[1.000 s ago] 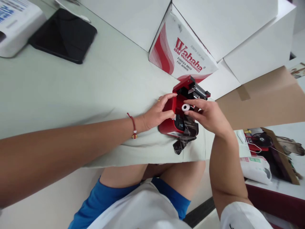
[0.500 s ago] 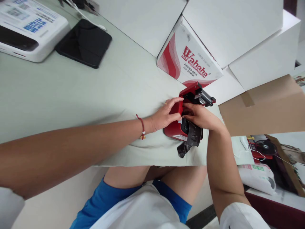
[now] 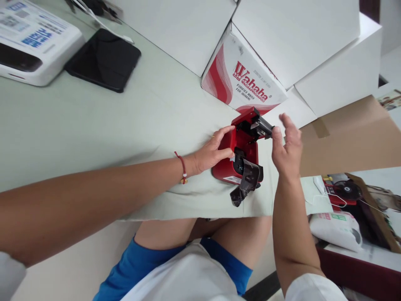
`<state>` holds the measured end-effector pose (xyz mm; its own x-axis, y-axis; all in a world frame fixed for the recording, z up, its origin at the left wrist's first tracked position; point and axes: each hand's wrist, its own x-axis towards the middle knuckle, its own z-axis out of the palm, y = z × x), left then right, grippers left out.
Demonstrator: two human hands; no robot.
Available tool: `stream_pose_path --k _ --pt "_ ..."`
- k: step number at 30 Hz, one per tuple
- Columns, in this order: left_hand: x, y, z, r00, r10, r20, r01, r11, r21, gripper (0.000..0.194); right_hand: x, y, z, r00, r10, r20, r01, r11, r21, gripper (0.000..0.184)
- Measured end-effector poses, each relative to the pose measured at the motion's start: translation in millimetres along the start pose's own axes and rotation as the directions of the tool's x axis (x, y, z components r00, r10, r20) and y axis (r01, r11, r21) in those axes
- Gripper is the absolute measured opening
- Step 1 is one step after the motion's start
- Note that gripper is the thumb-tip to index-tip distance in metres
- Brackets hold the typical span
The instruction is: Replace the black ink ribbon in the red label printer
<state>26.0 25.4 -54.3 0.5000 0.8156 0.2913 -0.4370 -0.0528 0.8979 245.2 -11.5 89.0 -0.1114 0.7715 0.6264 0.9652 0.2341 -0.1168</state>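
Head view: apparently steadying the open red box [image 3: 223, 168], just right of frame centre, held in left hand [image 3: 209, 156]; right hand [image 3: 288, 153] wide, empty beside the lid [image 3: 246, 115]; probably needing firm bracing next.

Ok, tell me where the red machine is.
In the head view, the red machine sits right of centre on the table, in front of the water box, with the left hand on its side.
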Motion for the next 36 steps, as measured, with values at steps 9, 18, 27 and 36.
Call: stream_pose_path --k 9,18,27,36 --pt "0.9 5.7 1.1 1.000 -0.004 -0.004 0.004 0.994 -0.108 0.080 -44.1 -23.9 -11.5 1.000 0.015 0.024 -0.019 0.988 0.154 0.042" --pt "-1.7 10.6 -1.0 1.000 0.008 0.007 -0.008 1.000 0.017 0.055 -84.2 -38.5 -8.9 0.976 0.156 0.152 -0.194 0.941 0.277 0.038" --pt "-4.2 6.0 -6.0 0.998 -0.021 0.054 0.020 1.000 0.010 0.076 -88.3 -41.6 1.4 0.986 0.149 0.073 -0.164 0.940 0.298 0.033" --pt "-5.2 9.3 -5.9 0.997 -0.044 0.058 0.043 0.999 0.017 0.102 -116.8 -63.2 -2.9 0.987 0.134 -0.088 -0.098 0.938 0.332 0.031"
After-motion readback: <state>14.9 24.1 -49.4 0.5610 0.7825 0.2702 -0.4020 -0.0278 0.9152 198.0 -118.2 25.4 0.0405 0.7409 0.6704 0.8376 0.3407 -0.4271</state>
